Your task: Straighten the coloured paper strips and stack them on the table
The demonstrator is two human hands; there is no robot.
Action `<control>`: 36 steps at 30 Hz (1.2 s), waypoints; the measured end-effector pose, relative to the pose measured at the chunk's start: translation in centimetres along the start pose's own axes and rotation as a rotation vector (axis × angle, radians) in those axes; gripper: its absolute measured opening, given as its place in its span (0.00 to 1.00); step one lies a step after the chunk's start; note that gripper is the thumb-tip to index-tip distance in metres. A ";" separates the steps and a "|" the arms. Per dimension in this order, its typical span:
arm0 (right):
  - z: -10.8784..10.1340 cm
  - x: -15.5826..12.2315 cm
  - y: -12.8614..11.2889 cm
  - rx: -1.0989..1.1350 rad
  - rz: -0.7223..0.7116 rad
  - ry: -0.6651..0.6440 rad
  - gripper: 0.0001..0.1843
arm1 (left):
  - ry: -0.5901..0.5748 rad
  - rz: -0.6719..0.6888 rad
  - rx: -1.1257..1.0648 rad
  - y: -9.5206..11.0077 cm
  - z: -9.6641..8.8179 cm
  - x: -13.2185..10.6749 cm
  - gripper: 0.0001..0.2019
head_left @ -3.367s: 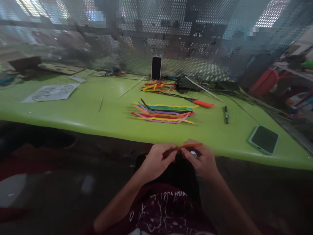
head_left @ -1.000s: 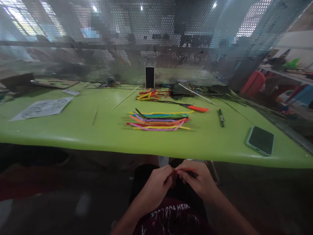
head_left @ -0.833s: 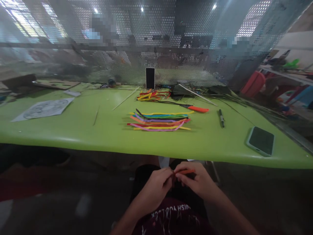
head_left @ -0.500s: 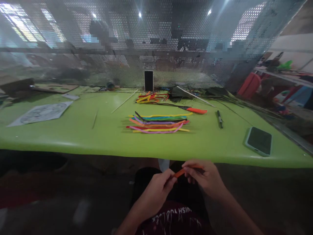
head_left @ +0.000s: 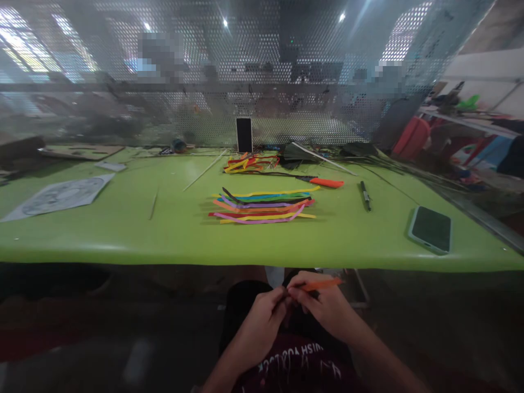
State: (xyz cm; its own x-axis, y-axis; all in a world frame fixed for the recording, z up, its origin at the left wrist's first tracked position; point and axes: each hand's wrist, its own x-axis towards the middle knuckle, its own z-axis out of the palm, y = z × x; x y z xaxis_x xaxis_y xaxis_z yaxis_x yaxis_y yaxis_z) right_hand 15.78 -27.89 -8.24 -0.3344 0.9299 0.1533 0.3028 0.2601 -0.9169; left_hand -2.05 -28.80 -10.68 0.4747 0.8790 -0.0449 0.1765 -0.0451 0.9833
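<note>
Below the front edge of the green table (head_left: 123, 234), over my lap, both hands pinch one orange paper strip (head_left: 323, 284). My left hand (head_left: 264, 316) grips its left end with closed fingers. My right hand (head_left: 321, 305) holds it just to the right, and the strip's free end sticks out to the right past my fingers. A pile of coloured paper strips (head_left: 262, 206) lies on the table straight ahead, well beyond both hands.
An orange-handled cutter (head_left: 323, 182), a black pen (head_left: 365, 195) and a phone (head_left: 429, 229) lie right of the pile. More strips (head_left: 249, 162) and an upright phone (head_left: 244, 135) sit by the perforated metal screen. A printed sheet (head_left: 57, 195) lies far left.
My hands sank from table-edge height to my lap and stayed together, working the orange strip between the fingers. The camera view tilted and drifted slightly. Nothing on the table moved.
</note>
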 end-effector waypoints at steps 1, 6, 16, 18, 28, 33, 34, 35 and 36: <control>-0.1 0.0 -0.1 -0.073 -0.041 0.001 0.07 | -0.003 -0.006 -0.006 -0.2 0.0 -0.1 0.14; -1.0 -0.1 -0.7 -0.241 -0.183 0.056 0.09 | -0.020 -0.014 -0.059 -0.3 0.2 -0.2 0.11; 0.1 -0.7 0.3 -0.323 -0.149 0.026 0.10 | 0.099 0.006 0.087 0.0 0.5 0.1 0.16; 0.6 -0.9 0.5 -0.343 -0.187 0.059 0.11 | 0.132 0.019 0.085 -0.1 0.8 0.1 0.16; 1.1 -1.6 0.5 -0.374 -0.321 0.068 0.09 | 0.096 0.101 0.189 -0.4 0.1 0.0 0.14; 0.9 -1.3 -0.4 0.056 0.004 0.028 0.06 | 0.037 0.168 0.139 0.1 -0.4 -0.4 0.12; 1.0 -1.2 -0.5 0.176 0.080 0.021 0.07 | 0.034 0.187 0.138 0.2 -0.5 -0.5 0.12; 1.1 -1.1 -0.6 0.280 0.145 0.015 0.09 | 0.030 0.199 0.138 0.4 -0.5 -0.6 0.13; 1.1 -1.1 -0.7 0.358 0.196 0.011 0.11 | 0.028 0.202 0.137 0.6 -0.5 -0.7 0.13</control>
State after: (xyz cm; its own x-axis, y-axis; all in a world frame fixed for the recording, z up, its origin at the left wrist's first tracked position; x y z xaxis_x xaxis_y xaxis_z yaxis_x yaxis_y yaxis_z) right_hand 14.94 -29.37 -8.16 -0.2915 0.9560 -0.0346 0.0294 -0.0272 -0.9992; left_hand -2.71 -29.18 -10.02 0.4881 0.8586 0.1567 0.1967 -0.2832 0.9387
